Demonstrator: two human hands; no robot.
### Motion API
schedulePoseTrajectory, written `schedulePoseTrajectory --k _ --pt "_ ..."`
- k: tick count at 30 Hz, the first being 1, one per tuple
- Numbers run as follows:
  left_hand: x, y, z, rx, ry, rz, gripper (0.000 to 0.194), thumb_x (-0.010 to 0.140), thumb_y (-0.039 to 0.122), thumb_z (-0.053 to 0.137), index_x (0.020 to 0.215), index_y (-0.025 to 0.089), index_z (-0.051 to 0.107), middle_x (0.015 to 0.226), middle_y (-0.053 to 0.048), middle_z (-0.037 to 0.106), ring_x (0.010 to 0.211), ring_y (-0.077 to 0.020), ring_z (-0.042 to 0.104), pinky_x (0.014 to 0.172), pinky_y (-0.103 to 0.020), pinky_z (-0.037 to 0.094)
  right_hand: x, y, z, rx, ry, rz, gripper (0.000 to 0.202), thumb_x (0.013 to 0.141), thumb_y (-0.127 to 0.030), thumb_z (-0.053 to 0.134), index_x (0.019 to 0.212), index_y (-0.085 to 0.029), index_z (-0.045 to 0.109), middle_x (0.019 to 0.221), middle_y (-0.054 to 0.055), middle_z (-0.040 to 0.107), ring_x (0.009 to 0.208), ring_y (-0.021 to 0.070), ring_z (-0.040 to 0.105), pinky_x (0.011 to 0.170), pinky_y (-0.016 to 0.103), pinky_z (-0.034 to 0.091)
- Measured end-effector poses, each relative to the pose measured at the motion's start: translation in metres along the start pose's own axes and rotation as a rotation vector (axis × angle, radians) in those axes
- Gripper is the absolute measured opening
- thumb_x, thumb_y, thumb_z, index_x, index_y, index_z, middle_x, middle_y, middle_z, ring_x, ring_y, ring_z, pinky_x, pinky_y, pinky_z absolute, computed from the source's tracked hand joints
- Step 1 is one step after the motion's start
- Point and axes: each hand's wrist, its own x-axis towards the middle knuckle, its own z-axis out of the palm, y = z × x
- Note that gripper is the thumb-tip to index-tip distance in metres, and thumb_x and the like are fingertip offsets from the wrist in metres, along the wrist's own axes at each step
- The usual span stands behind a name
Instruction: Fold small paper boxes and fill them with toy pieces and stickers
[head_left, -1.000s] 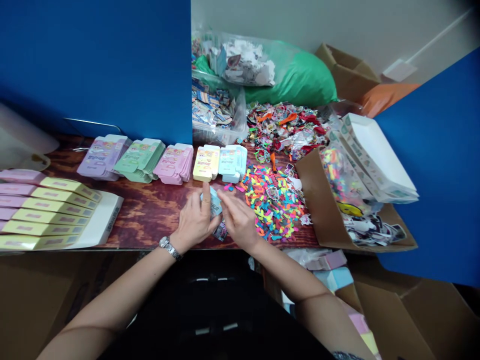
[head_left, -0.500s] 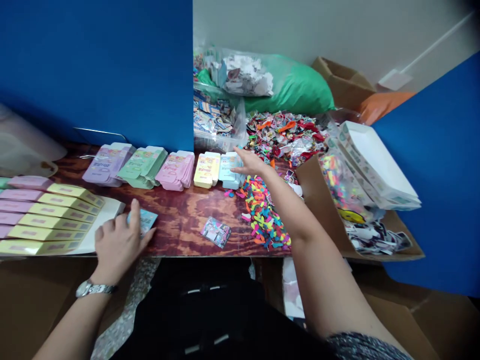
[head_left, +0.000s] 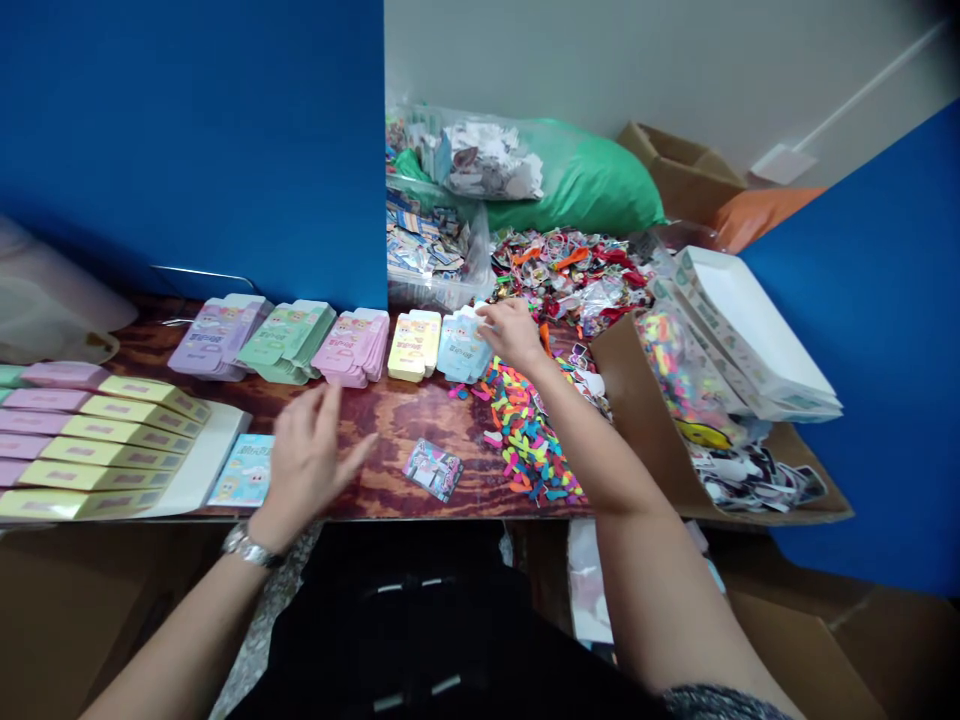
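My right hand [head_left: 513, 332] is closed on the right edge of the top blue carton [head_left: 463, 348], at the right end of a row of flat carton stacks. My left hand [head_left: 309, 455] hovers over the table's front part with its fingers apart, holding nothing. Left of it a blue box [head_left: 246, 470] lies flat, partly on a white surface. Between the hands and nearer the edge is a small printed card [head_left: 433, 469]. The yellow stack [head_left: 415, 345], pink stack [head_left: 351, 346], green stack [head_left: 286, 341] and purple stack [head_left: 219, 337] continue the row leftward.
Yellow boxes [head_left: 112, 448] stand in rows at the left. Colourful small pieces [head_left: 536, 435] lie below my right forearm. A cardboard box [head_left: 637, 415] with bags and white trays [head_left: 757, 335] is at the right. Bins and a green bag [head_left: 592, 175] fill the back.
My left hand has let go of the blue box and moved right. My right hand has closed on the top blue carton, which is now tilted a little.
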Motion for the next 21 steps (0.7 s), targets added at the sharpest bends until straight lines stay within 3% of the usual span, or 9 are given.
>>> schedulePoseTrajectory --k 2,4,6,8,12,16,18,21 --pt "0.019 0.033 0.008 -0.210 0.040 0.060 0.079 0.090 0.049 0.058 0.150 0.008 0.027 0.134 -0.022 0.046 0.126 -0.0318 0.045 0.106 -0.044 0.041 -0.021 -0.015 -0.015 0.145 0.096 -0.022 0.025 0.087 -0.019 0.061 0.110 -0.015 0.067 0.092 0.008 0.065 0.105 0.0234 0.048 0.099 0.039 0.040" --pt "0.035 0.063 0.019 -0.371 0.033 0.073 0.087 0.089 0.054 0.058 0.152 0.008 0.019 0.139 -0.022 0.042 0.131 -0.0307 0.041 0.109 -0.043 0.039 -0.044 -0.037 -0.029 0.261 0.124 -0.059 0.023 0.088 -0.024 0.061 0.110 -0.016 0.067 0.088 0.006 0.066 0.102 0.0218 0.050 0.097 0.039 0.041" --pt "0.045 0.085 0.030 -0.406 0.055 0.057 0.103 0.083 0.063 0.061 0.152 0.004 0.013 0.141 -0.026 0.039 0.131 -0.0347 0.041 0.107 -0.046 0.040 -0.064 -0.060 -0.036 0.359 0.123 -0.061 0.023 0.090 -0.027 0.060 0.110 -0.017 0.066 0.088 0.005 0.066 0.100 0.0201 0.053 0.095 0.037 0.043" --pt "0.048 0.098 0.041 -0.355 0.038 0.024 0.111 0.078 0.067 0.064 0.151 0.001 0.013 0.134 -0.028 0.046 0.121 -0.0375 0.049 0.098 -0.048 0.045 -0.080 -0.080 -0.037 0.471 0.123 -0.013 0.024 0.091 -0.028 0.059 0.110 -0.017 0.066 0.088 0.004 0.066 0.097 0.0178 0.056 0.092 0.033 0.046" --pt "0.040 0.097 0.051 -0.354 0.034 -0.066 0.089 0.078 0.053 0.069 0.141 0.003 0.032 0.119 -0.023 0.057 0.106 -0.0342 0.060 0.086 -0.041 0.051 -0.100 -0.101 -0.028 0.643 0.144 0.030 0.024 0.090 -0.031 0.060 0.110 -0.018 0.065 0.096 0.004 0.065 0.095 0.0145 0.060 0.082 0.026 0.052" --pt "0.030 0.086 0.050 -0.495 -0.029 -0.260 0.063 0.075 0.042 0.072 0.124 0.013 0.044 0.101 -0.011 0.065 0.088 -0.0273 0.068 0.071 -0.033 0.052 -0.113 -0.106 -0.020 0.498 0.364 -0.058 0.030 0.093 -0.033 0.058 0.119 -0.017 0.060 0.128 0.011 0.055 0.120 0.0196 0.054 0.103 0.036 0.049" --pt "0.028 0.083 0.047 -0.537 -0.039 -0.313 0.064 0.074 0.044 0.072 0.124 0.014 0.044 0.099 -0.010 0.066 0.086 -0.0270 0.068 0.070 -0.033 0.053 -0.119 -0.107 -0.016 0.350 0.440 -0.106 0.029 0.092 -0.033 0.059 0.116 -0.018 0.063 0.137 0.013 0.049 0.127 0.0237 0.049 0.109 0.043 0.043" --pt "0.027 0.083 0.042 -0.616 -0.013 -0.243 0.083 0.077 0.045 0.070 0.142 0.013 0.030 0.116 -0.014 0.064 0.096 -0.0258 0.068 0.075 -0.032 0.054 -0.127 -0.110 -0.009 0.300 0.390 -0.159 0.022 0.094 -0.030 0.056 0.109 -0.018 0.067 0.137 0.013 0.049 0.126 0.0241 0.050 0.108 0.045 0.044"
